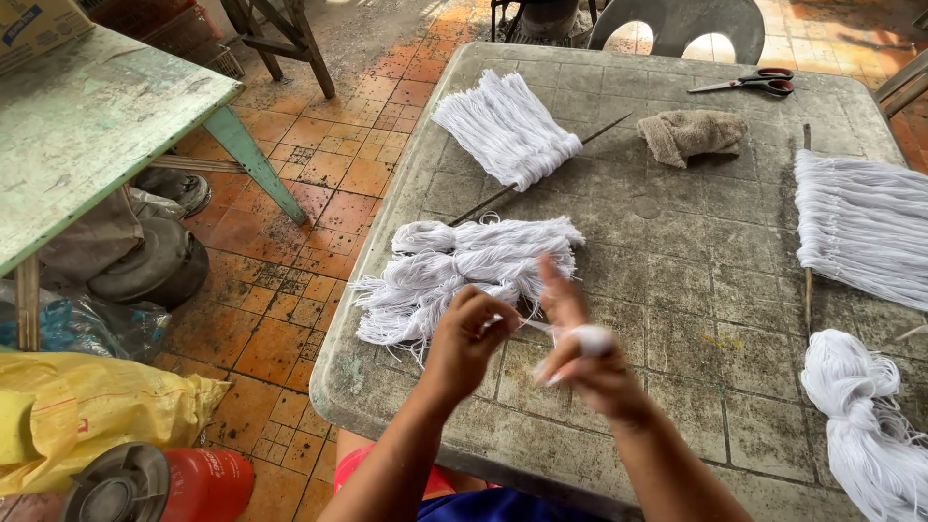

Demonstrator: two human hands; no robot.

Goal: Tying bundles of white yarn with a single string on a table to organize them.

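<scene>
My left hand [467, 333] pinches a white cotton strand [530, 325] just above the near part of the grey table [677, 280]. My right hand [580, 353] is blurred, with that strand wound around its fingers and the index finger pointing up. Just beyond both hands lies a pile of white string bundles [464, 271] near the table's left edge. Farther back, a fringe of white strings [507, 130] hangs on a thin stick [599, 128].
A tan rag [694, 133] and red-handled scissors [749, 84] lie at the far side. More white strings on a stick [860, 227] and a loose skein [865, 425] sit at the right. A green table [87, 126], yellow sack [87, 406] and red canister [164, 483] stand at the left.
</scene>
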